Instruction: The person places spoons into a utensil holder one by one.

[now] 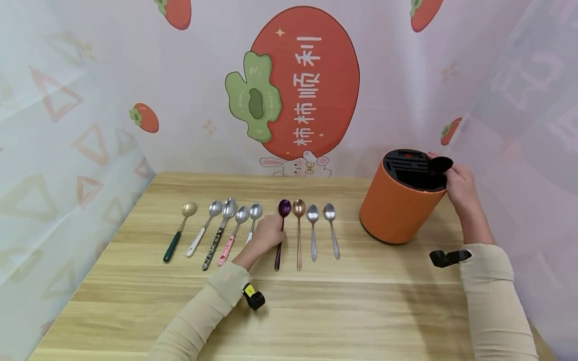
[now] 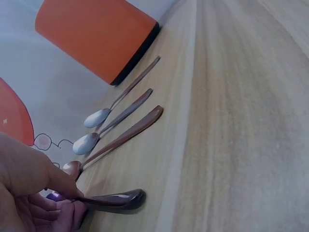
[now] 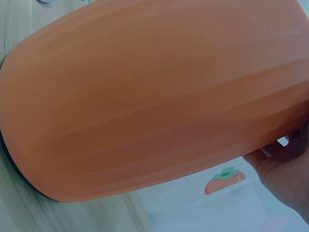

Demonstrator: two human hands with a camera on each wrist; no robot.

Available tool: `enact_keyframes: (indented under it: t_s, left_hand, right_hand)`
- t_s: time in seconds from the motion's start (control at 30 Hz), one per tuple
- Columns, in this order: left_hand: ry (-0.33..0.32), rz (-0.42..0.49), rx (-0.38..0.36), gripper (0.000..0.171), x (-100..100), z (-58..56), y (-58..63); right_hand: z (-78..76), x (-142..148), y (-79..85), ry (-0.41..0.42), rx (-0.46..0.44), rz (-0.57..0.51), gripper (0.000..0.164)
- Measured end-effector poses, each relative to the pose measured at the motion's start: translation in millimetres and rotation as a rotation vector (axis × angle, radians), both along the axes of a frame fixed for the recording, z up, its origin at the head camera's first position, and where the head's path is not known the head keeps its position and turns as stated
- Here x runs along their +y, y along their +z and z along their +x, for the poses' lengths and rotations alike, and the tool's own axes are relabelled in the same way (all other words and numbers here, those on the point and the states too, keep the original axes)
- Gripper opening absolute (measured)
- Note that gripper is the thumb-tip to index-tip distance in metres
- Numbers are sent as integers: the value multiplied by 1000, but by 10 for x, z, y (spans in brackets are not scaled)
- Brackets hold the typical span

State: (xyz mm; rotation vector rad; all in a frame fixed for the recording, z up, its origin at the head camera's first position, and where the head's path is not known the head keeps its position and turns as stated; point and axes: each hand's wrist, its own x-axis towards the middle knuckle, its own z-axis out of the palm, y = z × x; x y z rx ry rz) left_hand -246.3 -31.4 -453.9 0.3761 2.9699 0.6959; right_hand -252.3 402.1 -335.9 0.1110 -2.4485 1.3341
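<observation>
My left hand [image 1: 268,230] pinches the handle of a purple spoon [image 1: 284,208] in the row on the table; the left wrist view shows its dark handle end [image 2: 128,199] sticking out past the fingers. Over on the right, my right hand [image 1: 461,188] grips the rim of an orange utensil holder [image 1: 397,205] with a black slotted top. A black spoon-shaped piece [image 1: 440,164] rises from that top, right beside the fingers. The holder's orange wall [image 3: 154,101] fills most of the right wrist view, with part of the right hand [image 3: 285,179] at its upper edge.
Right of the purple spoon lie a copper-coloured spoon [image 1: 299,208] and two silver spoons. To the left are several more, including a green-handled spoon [image 1: 171,245], a black-patterned spoon [image 1: 213,249] and a pink-handled spoon [image 1: 227,250]. A printed curtain [image 1: 180,75] closes off the wooden table [image 1: 316,316].
</observation>
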Motion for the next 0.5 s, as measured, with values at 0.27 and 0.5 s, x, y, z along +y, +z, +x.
enact_keyframes:
  t_s: [0.27, 0.5]
  left_hand:
    - [12, 150, -124, 47, -85, -11, 29]
    - [-16, 148, -66, 48, -81, 30, 52]
  right_hand:
    - [-3, -22, 33, 4, -8, -12, 43]
    - [19, -13, 18, 19, -37, -4, 48]
